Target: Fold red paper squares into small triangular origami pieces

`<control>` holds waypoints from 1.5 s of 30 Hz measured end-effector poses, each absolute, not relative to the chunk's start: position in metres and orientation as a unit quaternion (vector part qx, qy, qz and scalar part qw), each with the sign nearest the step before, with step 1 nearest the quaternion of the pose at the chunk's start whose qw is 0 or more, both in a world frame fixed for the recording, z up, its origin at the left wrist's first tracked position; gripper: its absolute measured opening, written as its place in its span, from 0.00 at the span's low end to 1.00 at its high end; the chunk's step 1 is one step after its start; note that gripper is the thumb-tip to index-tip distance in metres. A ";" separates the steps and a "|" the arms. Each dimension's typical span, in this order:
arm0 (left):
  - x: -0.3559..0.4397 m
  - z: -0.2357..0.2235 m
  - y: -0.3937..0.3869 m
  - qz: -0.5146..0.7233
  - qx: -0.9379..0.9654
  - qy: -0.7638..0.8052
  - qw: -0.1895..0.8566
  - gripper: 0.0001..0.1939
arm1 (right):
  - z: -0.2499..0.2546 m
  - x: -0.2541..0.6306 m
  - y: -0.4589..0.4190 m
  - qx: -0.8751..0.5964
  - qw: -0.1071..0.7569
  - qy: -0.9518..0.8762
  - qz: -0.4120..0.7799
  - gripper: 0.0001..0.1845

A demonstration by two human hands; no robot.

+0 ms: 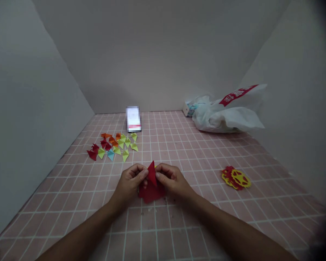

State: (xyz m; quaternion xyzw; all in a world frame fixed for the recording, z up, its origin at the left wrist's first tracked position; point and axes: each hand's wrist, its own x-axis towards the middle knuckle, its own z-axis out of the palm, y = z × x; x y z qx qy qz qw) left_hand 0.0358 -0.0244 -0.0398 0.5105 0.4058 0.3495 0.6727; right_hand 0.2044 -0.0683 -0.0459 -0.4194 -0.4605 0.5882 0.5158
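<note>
Between my two hands is a piece of folded red paper (152,173), its pointed tip standing up. My left hand (135,178) pinches its left side between thumb and fingers. On the other side my right hand (171,177) has its thumb and fingers closed on the paper's right edge. Below it, more red paper (152,195) lies flat on the tabletop, partly covered by the hands. A sliver of yellow shows behind the folded tip, too small to name.
Several small folded paper pieces (121,143) in red, orange, yellow-green and blue lie at the left. Behind them a lit phone (133,119) stands propped. A white plastic bag (225,117) and a small box (188,109) sit back right. Red and yellow cut-outs (240,178) lie at the right.
</note>
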 end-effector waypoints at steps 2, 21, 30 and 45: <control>0.036 -0.038 -0.025 0.361 0.523 0.412 0.653 0.19 | -0.047 0.204 -0.068 -0.430 0.514 -0.466 0.578 0.07; 0.037 -0.050 -0.024 0.334 0.431 0.356 0.758 0.19 | -0.051 0.202 -0.069 -0.324 0.530 -0.368 0.692 0.14; 0.037 -0.047 -0.026 0.329 0.414 0.351 0.773 0.18 | -0.051 0.202 -0.069 -0.318 0.526 -0.351 0.707 0.14; 0.038 -0.043 -0.027 0.325 0.430 0.374 0.755 0.21 | -0.046 0.204 -0.069 -0.346 0.524 -0.397 0.669 0.10</control>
